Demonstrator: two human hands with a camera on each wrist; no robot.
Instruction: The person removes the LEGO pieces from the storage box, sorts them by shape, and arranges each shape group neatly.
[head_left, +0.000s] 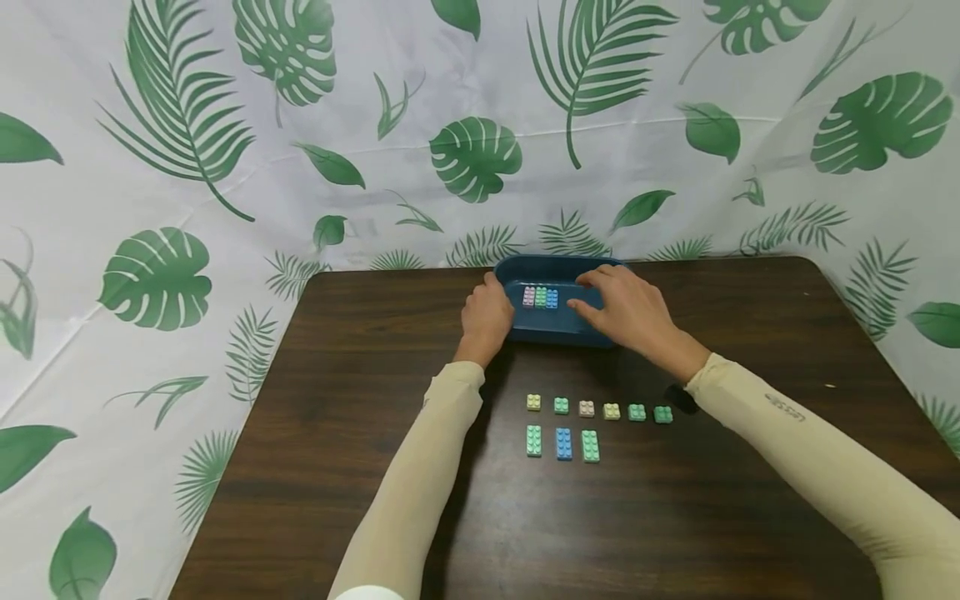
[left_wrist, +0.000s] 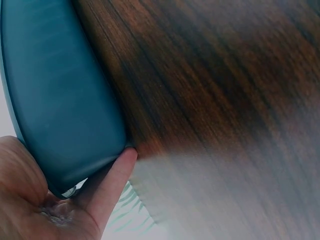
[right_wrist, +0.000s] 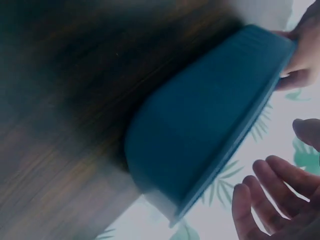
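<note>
Plainly, our two hands differ in pose around a deep blue plastic tray (head_left: pixel 558 337) with rounded corners, which sits at the far edge of the dark wood-grain worktop (head_left: pixel 360 375). Our left hand (head_left: pixel 486 315) is clamped on the tray's left end, its forearm reaching forward in a cream sleeve (head_left: pixel 412 475); from the left wrist we see one digit stretched along the outer wall, its tip by the lower corner. Our right hand (head_left: pixel 633 308) hangs over the tray's right side with nothing in its grasp. Its thumb and fingers stand apart, gently bent and pointing left, and the right wrist view shows gaps between the fingers, away from the tray wall. That arm comes in at a slant from the lower right, a small dark object (head_left: pixel 681 398) at its wrist.

Inside the tray, left of centre, we find three oblong studded plastic bricks side by side: a pinkish-lilac brick (head_left: pixel 529 297), a green brick (head_left: pixel 541 297) and a blue brick (head_left: pixel 552 298). Nearer us, between the forearms, lie two rows: six small square bricks (head_left: pixel 587 408) in yellow, pink and green, and closer still three loose oblong bricks (head_left: pixel 563 444), blue between two pale greens. Behind hangs a white leaf-printed cloth (head_left: pixel 405 50).
</note>
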